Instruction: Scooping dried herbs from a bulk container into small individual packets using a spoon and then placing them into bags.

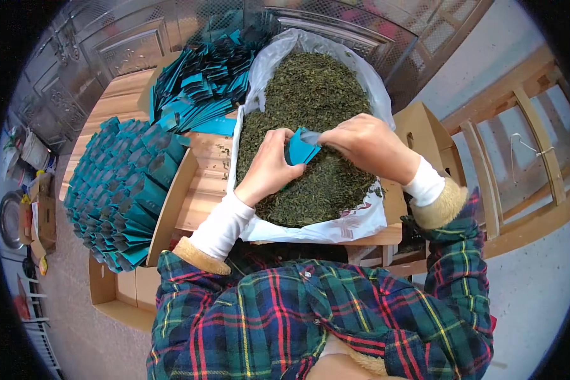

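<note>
My left hand grips a small teal packet with its mouth facing up. From that mouth sticks a piece of clear plastic, and the fingertips of my right hand pinch its edge. Both hands are above a large heap of dried green leaves, which look like tea. The heap lies in a white plastic bag with its sides spread wide. How far the plastic reaches into the packet is hidden.
Many upright teal packets fill a cardboard box at the left of the wooden table. Flat teal packets are piled behind it. Cardboard boxes stand on the floor and at the right, near a wooden frame.
</note>
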